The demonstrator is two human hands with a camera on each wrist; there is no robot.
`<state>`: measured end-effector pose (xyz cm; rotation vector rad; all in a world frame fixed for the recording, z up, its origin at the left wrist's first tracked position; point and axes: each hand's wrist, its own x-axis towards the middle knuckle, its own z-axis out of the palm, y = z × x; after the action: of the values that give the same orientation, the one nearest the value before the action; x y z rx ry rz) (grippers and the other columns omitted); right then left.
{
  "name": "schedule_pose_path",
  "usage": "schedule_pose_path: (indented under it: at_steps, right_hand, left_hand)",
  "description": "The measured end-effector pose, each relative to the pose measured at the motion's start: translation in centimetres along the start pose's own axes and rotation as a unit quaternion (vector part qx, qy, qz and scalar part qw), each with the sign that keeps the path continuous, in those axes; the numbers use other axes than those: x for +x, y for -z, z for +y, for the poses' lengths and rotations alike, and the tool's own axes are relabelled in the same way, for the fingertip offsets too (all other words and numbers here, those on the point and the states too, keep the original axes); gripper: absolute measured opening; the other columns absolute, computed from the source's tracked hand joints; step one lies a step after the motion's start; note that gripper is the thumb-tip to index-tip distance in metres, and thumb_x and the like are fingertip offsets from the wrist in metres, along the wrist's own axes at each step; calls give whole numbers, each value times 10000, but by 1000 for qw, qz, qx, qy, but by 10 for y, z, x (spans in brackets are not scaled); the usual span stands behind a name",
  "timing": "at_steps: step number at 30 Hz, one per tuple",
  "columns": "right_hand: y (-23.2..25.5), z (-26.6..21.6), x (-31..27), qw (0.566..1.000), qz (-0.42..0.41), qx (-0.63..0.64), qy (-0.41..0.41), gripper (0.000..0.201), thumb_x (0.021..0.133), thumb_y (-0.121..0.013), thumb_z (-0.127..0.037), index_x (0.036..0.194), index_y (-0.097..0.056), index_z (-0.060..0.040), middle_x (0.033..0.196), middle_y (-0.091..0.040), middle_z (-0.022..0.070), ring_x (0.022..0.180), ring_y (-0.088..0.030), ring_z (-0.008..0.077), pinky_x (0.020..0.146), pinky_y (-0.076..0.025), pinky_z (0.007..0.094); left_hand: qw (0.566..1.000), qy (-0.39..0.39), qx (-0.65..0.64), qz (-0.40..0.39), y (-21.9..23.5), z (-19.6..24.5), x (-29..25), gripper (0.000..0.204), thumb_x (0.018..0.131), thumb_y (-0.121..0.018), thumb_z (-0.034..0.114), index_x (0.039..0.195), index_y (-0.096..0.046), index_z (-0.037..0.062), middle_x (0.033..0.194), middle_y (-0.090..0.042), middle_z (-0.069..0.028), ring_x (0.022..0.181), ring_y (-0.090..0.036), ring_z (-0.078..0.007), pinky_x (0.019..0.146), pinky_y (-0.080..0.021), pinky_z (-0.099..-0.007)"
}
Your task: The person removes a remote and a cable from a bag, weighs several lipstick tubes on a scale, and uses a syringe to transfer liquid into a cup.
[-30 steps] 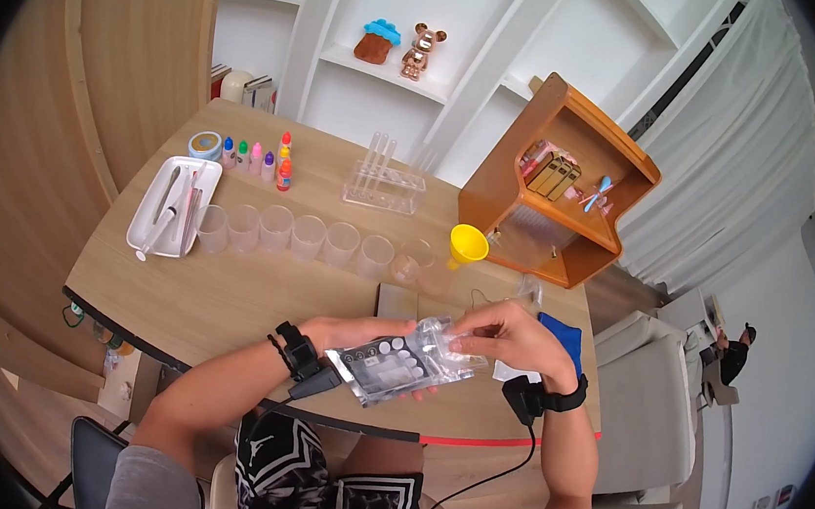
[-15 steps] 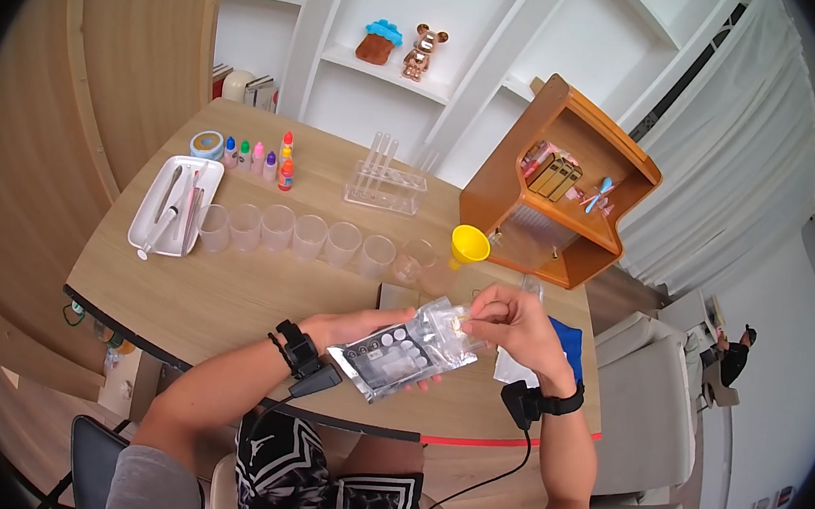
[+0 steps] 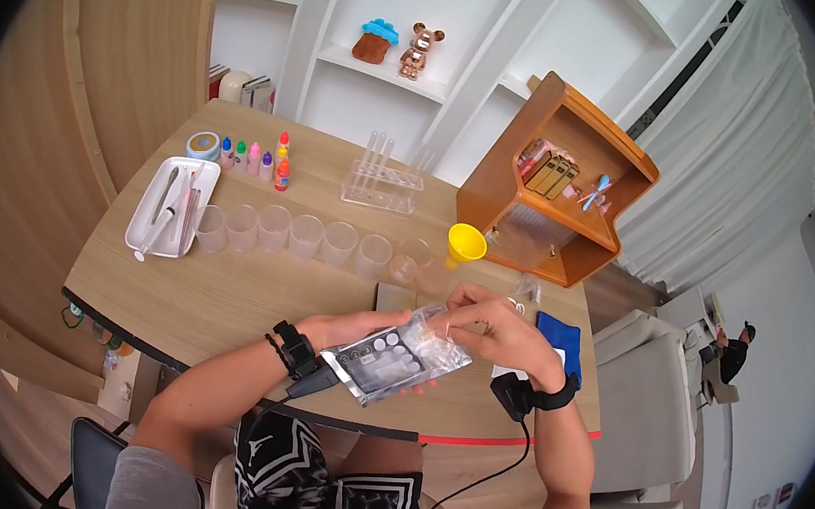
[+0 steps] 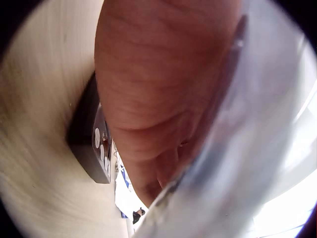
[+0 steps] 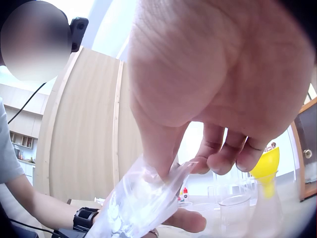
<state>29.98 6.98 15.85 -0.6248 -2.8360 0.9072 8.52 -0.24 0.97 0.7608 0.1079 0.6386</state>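
Observation:
A silver zip pouch [image 3: 379,368] with a dark printed front and a clear, crinkled top end is held tilted above the near side of the table. My left hand [image 3: 353,330] grips its far side, thumb on top and fingertips showing beneath the lower edge. The palm fills much of the left wrist view beside the blurred pouch [image 4: 252,114]. At the clear end, my right hand [image 3: 500,332] pinches the plastic. In the right wrist view the thumb and index finger meet the clear plastic [image 5: 133,201], their tips partly hidden; the other fingers curl loosely apart from it.
Beyond my hands stand a dark box [image 3: 389,299], a row of several clear cups [image 3: 306,237] and a yellow funnel [image 3: 467,245] in a clear flask. Farther back are a test tube rack [image 3: 382,188], dropper bottles [image 3: 254,158], a white tray [image 3: 142,204] and a wooden cabinet [image 3: 496,155].
My right hand lifted a little at the pouch's clear end, then shifted back left over it with the fingers more bent. The left hand keeps its hold, and the pouch stays nearly in place.

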Motion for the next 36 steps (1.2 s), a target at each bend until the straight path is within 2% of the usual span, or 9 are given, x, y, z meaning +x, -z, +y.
schedule_pose_path:
  at_steps: [4,10,14,16,20,26,29,32,36]
  right_hand:
    - [0,8,2,996,-41,33,70,343,903,-674,-28,1234,-727,-101,1295,-571,126,1172,-566,296,978,-466,392]
    - [2,18,1,992,-108,45,46,375,921,-631,-15,1285,-691,-86,1456,-508,144,1333,-495,312,1102,-404,401]
    - [-1,14,4,987,-134,29,79,353,914,-609,-6,1245,-705,-79,1358,-570,150,1248,-549,330,1050,-445,400]
    - [-3,21,7,971,-229,61,21,355,947,-578,-8,1276,-690,-76,1461,-523,154,1321,-513,328,1108,-396,384]
    - [-10,22,8,973,-220,67,18,394,931,-574,15,1294,-684,-93,1450,-535,149,1300,-531,328,1097,-408,372]
    - [-14,8,2,989,26,141,17,382,789,-712,76,1131,-772,-83,1399,-587,96,1250,-577,246,1051,-464,368]
    - [-16,21,-2,980,65,180,50,378,815,-721,60,1153,-771,-103,1408,-583,103,1249,-580,257,1045,-467,363]
    - [-12,24,-3,987,13,119,104,321,860,-725,11,1151,-776,-115,1476,-531,122,1277,-562,273,1065,-454,379]
    - [-14,11,-2,989,-59,113,72,300,902,-706,-28,1178,-768,-129,1556,-452,137,1344,-515,307,1106,-417,409]
  left_hand:
    - [1000,2,12,8,0,2,-2,844,975,-469,678,1501,-395,22,1372,-567,-298,1203,-634,-391,992,-533,-421]
    - [1000,3,8,7,-2,1,-1,777,1037,-360,634,1483,-423,2,1350,-599,-259,1155,-668,-332,891,-586,-374]
    - [999,30,-20,5,0,-2,-1,790,1034,-348,647,1484,-428,3,1355,-598,-251,1159,-665,-334,885,-588,-370]
    - [999,51,-1,16,0,-3,-1,798,1031,-340,656,1480,-436,4,1353,-601,-245,1158,-665,-334,879,-588,-368]
    - [998,61,4,24,-4,-2,-1,797,1030,-344,655,1474,-444,0,1346,-603,-249,1151,-667,-336,868,-589,-361]
    - [1000,-7,4,3,-6,3,-3,803,1029,-355,651,1469,-441,-15,1328,-611,-267,1144,-670,-351,944,-558,-388]
    - [1000,-8,-8,-7,-4,3,-3,808,1027,-361,652,1471,-434,-19,1324,-610,-277,1148,-669,-360,983,-538,-405]
    - [1000,-6,-9,-7,-4,3,-2,810,1025,-366,653,1472,-430,-19,1330,-604,-282,1159,-663,-368,974,-549,-407]
    - [999,21,-19,17,-5,2,-4,811,1027,-361,652,1474,-426,-21,1334,-597,-287,1175,-655,-376,961,-568,-419]
